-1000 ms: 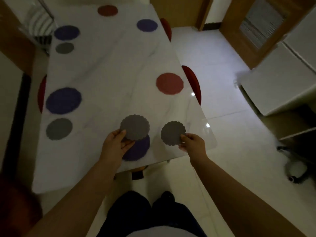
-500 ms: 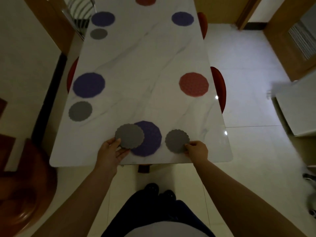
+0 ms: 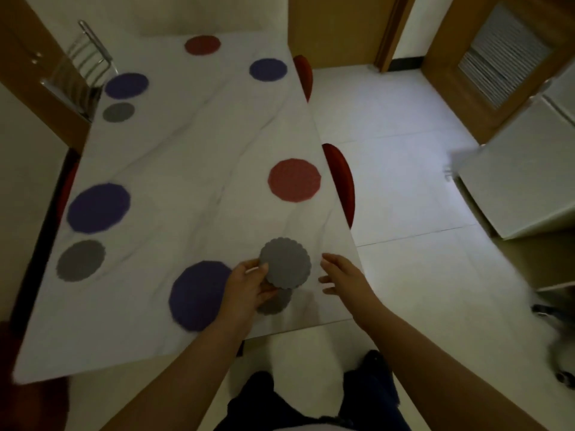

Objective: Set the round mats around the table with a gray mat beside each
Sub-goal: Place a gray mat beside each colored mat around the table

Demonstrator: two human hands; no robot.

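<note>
Held gray mat (image 3: 285, 266), scalloped edge, is in the left hand (image 3: 249, 287): thumb on top, fingers curled under its left rim, raised above the near right part of the table (image 3: 186, 157). One mat or a thin stack, cannot tell. Under it a lower gray mat (image 3: 275, 303) lies flat on the table, mostly covered by the held one and the fingers. Just left of that, touching or nearly so, lies the near purple mat (image 3: 197, 295), partly under the left wrist. Right hand (image 3: 342, 276) is beside the held mat, fingers spread and relaxed, gripping nothing, not touching it. Further up the right side: red mat (image 3: 294, 180), then far purple mat (image 3: 267, 69). Left side: purple mat (image 3: 98, 208) with gray mat (image 3: 80, 260) just beside it, and a second pair, purple (image 3: 126, 85) and gray (image 3: 118, 112). Far red mat (image 3: 202, 44) at the far end. Red chairs (image 3: 340, 181) tucked along the right edge, metal-backed chair (image 3: 90, 57) far left, pale tiled floor (image 3: 420, 181).
</note>
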